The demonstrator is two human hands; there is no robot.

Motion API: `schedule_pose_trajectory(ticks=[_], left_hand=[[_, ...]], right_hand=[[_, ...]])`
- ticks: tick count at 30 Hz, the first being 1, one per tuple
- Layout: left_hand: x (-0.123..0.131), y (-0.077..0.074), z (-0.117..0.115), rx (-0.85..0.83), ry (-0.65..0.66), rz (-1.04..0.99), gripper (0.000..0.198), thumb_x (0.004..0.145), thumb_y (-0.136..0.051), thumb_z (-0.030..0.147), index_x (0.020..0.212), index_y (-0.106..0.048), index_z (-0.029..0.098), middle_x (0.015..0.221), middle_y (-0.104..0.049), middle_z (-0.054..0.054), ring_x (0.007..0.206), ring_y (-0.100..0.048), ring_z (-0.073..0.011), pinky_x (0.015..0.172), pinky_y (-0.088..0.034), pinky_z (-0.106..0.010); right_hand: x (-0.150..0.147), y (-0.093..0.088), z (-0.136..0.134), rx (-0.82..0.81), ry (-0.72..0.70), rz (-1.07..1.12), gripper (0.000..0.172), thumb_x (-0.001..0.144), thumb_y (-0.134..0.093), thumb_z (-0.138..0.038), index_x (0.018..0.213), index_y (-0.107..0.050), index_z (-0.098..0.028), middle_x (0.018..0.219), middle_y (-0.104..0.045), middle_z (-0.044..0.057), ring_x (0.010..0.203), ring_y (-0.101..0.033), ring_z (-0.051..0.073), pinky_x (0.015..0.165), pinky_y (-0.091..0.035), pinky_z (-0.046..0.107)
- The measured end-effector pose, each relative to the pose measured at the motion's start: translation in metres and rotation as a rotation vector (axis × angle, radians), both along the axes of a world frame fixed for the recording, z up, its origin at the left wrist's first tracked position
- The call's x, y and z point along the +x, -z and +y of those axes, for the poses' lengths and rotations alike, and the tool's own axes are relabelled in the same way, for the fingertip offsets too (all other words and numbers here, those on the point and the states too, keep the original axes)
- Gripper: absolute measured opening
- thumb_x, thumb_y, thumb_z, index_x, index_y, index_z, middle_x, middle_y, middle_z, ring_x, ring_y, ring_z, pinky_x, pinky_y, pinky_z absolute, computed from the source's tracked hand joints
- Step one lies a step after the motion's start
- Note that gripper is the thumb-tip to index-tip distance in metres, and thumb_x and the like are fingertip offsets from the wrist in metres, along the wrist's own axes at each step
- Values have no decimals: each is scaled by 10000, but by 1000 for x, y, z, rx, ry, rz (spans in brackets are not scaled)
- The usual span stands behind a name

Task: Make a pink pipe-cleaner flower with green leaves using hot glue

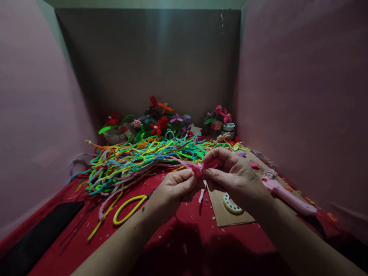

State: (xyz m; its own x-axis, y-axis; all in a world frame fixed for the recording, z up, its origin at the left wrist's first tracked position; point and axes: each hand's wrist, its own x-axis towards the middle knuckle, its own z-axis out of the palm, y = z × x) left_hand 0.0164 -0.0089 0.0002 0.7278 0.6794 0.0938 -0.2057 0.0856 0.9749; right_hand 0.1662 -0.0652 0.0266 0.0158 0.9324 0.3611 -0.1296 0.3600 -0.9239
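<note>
Between my two hands is a pink fuzzy pipe-cleaner flower piece (pixel 196 169), with what look like small pale bits at its middle. My left hand (pixel 174 188) is closed, thumb and forefinger pinching the piece's left petal. From the other side, my right hand (pixel 237 174) pinches it, and more pink shows under the curled forefinger. A pale strip (pixel 202 194) hangs just below the fingers; where it joins is hidden. Behind the hands lies a large heap of colourful pipe cleaners (pixel 138 157). Yellow-handled scissors (pixel 129 209) rest beside my left wrist, their blades mostly hidden.
A pink glue gun (pixel 290 195) lies right of my right forearm. Under that arm are a cardboard piece (pixel 220 214) and a round holed disc (pixel 228 203). Finished pipe-cleaner flowers (pixel 158 124) and a jar (pixel 228 130) stand at the back. A flat black object (pixel 48 230) lies left on the red cloth.
</note>
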Motion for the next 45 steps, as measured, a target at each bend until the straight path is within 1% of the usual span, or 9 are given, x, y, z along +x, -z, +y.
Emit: schedule_pose_trajectory(ticks=[4,8,12,18,23,31,35,38,45], left_hand=[[-2,0,2,-1,51,30,220,758,-587,329,718,-615,114,578,-369,25,515,-258,-59,488,-193,-207],[-4,-2,3,32,106,63,222,751,-595,314,699,-638,102,555,-404,14,515,-301,-63,498,-214,-218],[-5,-4,2,15,129,104,167,712,-631,273,697,-651,108,522,-431,21,483,-314,-55,476,-182,-224],[-4,-4,2,-46,107,90,152,651,-680,247,649,-635,102,505,-431,28,471,-293,-49,479,-170,-229],[-5,-4,1,-89,81,83,146,605,-703,229,629,-622,110,536,-514,10,472,-339,-47,478,-200,-214],[-4,-8,-3,-30,20,50,155,627,-701,257,639,-637,116,542,-544,2,485,-382,-55,489,-253,-204],[-3,-8,-3,23,23,81,119,662,-677,233,628,-635,126,544,-531,16,493,-373,-51,500,-248,-202],[-3,-8,-4,91,33,126,115,668,-671,235,634,-645,128,550,-530,15,513,-377,-61,516,-262,-210],[-5,-6,-5,299,18,230,148,705,-636,275,693,-661,129,614,-541,-1,587,-414,-93,580,-317,-233]], right_hand=[[3,0,-4,109,2,-93,106,765,-567,-124,853,-535,-175,701,-545,-19,573,-510,65,512,-434,185],[6,-1,-6,98,-31,-86,184,749,-588,-121,910,-525,-186,714,-545,-18,568,-512,69,505,-433,187],[10,-1,-6,91,-108,-79,229,747,-594,-116,953,-530,-193,674,-521,-36,549,-496,62,501,-423,178],[11,1,-5,119,-120,-122,209,777,-567,-119,969,-534,-196,710,-543,-20,582,-509,72,533,-437,191],[11,0,-7,137,-102,-150,235,768,-582,-131,988,-542,-204,742,-556,-11,595,-509,76,540,-437,193],[15,0,-8,117,-216,-35,383,720,-602,-90,1070,-507,-214,824,-573,9,699,-543,100,599,-439,215],[17,-3,-5,121,-118,40,326,789,-555,-176,1108,-502,-220,728,-574,-6,608,-512,91,512,-390,209],[17,-7,-2,42,-143,44,234,815,-538,-238,1044,-557,-193,617,-569,-17,506,-474,77,458,-358,204],[18,-6,2,-147,-168,47,99,718,-647,-218,768,-622,-136,543,-584,-21,367,-445,47,335,-311,162]])
